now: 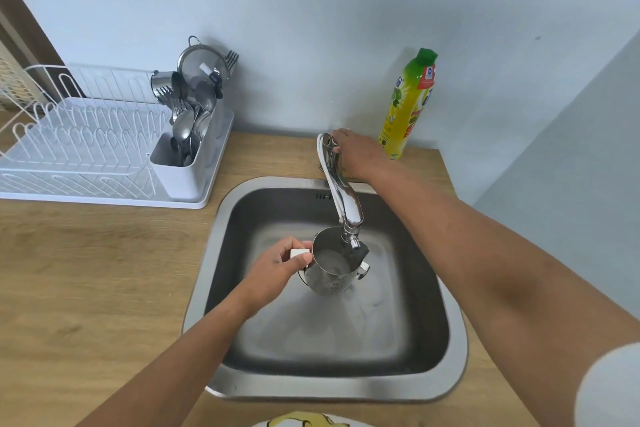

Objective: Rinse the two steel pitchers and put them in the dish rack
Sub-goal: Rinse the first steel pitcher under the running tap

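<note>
Head view, looking down at a kitchen counter. A wooden worktop (86,270) runs across the scene, with a square steel sink (446,350) set into it at centre right. At the back left sits a white dish rack (79,146); its plate slots hold nothing, while its cutlery caddy (180,163) is crowded with spoons, forks, a strainer and a steel cup-like vessel that may or may not be one of the pitchers. A yellow dish soap bottle (408,107) stands against the wall behind the sink.

Over the basin, a chrome faucet (346,198) arches forward. The right hand (360,156) rests on the faucet's base at the handle, fingers curled around it. The left hand (277,270) has its fingers closed on the white handle of a steel pitcher (329,274), holding it upright directly under the spout, mouth up. Whether water is running cannot be told.

Judging by this, the task is at an early stage: one pitcher is being rinsed, none is clearly racked, and a second pitcher is not plainly in sight.
</note>
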